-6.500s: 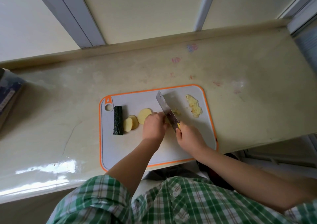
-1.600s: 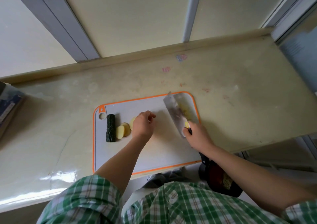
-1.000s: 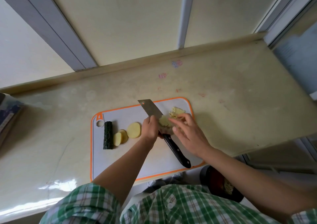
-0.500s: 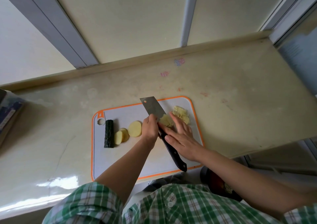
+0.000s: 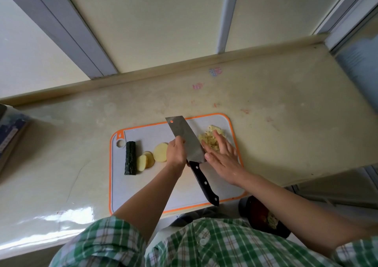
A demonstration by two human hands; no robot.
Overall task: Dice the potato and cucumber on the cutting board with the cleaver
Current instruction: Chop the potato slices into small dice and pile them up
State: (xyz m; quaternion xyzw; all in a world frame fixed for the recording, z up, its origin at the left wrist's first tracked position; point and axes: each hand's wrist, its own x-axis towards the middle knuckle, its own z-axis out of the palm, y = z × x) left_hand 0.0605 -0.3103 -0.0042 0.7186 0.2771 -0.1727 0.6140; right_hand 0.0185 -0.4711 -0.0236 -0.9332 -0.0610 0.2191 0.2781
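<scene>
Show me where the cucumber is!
In the head view, the cucumber lies near the cutting board's left edge, just left of the potato slices.

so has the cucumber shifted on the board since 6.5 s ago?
No. The cucumber still lies beside the hole at the left end of the cutting board.

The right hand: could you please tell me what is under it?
Diced potato lies under the right hand, its fingers flat; some pieces show beyond them, the rest are covered. The left hand grips the cleaver.
</scene>
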